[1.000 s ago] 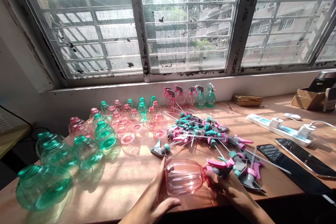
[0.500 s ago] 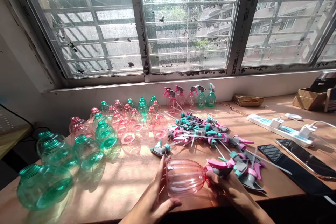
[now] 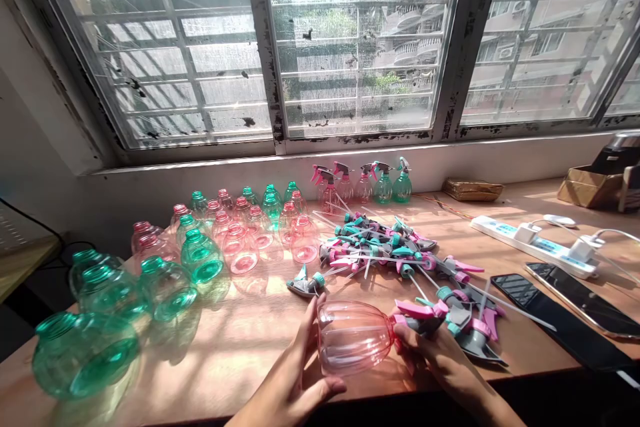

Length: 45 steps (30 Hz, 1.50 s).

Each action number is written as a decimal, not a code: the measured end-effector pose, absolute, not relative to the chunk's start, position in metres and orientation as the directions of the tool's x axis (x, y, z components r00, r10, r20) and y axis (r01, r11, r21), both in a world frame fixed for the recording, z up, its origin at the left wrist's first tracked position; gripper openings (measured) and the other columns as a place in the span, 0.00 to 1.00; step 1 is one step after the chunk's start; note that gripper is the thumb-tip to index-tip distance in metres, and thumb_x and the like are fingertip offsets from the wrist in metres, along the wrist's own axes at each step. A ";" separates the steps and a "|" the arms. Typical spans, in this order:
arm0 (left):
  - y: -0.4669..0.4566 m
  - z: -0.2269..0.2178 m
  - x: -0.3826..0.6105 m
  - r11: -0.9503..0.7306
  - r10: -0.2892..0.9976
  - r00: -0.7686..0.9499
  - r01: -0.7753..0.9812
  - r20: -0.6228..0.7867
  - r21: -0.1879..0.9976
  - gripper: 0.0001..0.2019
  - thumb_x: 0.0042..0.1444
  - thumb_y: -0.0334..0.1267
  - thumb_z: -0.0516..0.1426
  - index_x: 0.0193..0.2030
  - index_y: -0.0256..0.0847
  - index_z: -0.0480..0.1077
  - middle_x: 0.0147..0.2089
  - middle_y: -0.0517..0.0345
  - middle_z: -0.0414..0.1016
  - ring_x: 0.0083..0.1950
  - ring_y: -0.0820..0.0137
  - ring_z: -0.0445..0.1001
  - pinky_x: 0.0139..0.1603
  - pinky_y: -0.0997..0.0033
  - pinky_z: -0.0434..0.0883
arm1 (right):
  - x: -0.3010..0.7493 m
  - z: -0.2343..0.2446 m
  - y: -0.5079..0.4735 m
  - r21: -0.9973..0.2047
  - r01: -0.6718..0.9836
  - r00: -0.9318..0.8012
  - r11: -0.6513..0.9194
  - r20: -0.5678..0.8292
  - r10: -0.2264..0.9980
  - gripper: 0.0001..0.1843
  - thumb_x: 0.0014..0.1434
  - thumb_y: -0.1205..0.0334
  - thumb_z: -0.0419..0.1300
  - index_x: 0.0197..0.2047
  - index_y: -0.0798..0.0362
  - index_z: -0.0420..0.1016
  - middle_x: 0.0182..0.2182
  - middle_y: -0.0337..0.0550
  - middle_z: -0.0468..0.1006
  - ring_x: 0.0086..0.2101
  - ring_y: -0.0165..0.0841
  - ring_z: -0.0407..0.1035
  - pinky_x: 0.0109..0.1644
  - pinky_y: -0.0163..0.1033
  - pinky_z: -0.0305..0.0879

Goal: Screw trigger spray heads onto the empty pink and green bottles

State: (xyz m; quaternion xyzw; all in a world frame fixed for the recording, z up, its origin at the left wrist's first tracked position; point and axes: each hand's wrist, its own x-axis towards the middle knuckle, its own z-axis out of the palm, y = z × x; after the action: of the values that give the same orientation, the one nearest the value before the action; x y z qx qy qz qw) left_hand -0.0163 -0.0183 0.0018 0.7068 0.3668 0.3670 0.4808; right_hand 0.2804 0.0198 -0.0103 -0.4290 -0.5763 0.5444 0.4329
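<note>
A clear pink spray bottle (image 3: 353,335) lies on its side near the front edge of the wooden table (image 3: 250,340). My left hand (image 3: 295,377) cups its base, fingers wrapped around the body. My right hand (image 3: 433,357) grips the pink and grey trigger head (image 3: 417,317) at the bottle's neck. A pile of loose trigger heads with long tubes (image 3: 390,253) lies just beyond the bottle.
Several capless green bottles (image 3: 165,287) and pink bottles (image 3: 240,247) stand at the left. Assembled spray bottles (image 3: 383,183) line the window ledge. A power strip (image 3: 537,247), phones (image 3: 583,303) and a cardboard box (image 3: 587,187) sit at the right.
Both hands stay on the bottle and trigger head; the bottle has shifted very slightly, otherwise the scene is the same.
</note>
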 end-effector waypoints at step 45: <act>-0.020 0.000 -0.023 -0.339 0.873 0.465 0.370 0.143 0.865 0.47 0.70 0.48 0.61 0.81 0.67 0.30 0.85 0.64 0.42 0.84 0.51 0.46 0.83 0.50 0.49 | 0.277 0.006 0.014 -0.998 0.008 -0.260 0.062 0.057 0.964 0.27 0.62 0.37 0.67 0.26 0.52 0.80 0.21 0.38 0.75 0.23 0.34 0.67 0.28 0.38 0.63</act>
State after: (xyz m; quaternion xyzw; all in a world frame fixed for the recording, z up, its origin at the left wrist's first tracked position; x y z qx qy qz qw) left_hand -0.0232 -0.0196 -0.0003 0.7558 0.4113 0.3134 0.4017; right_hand 0.2768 0.0141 0.0064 -0.4189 -0.5800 0.5419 0.4409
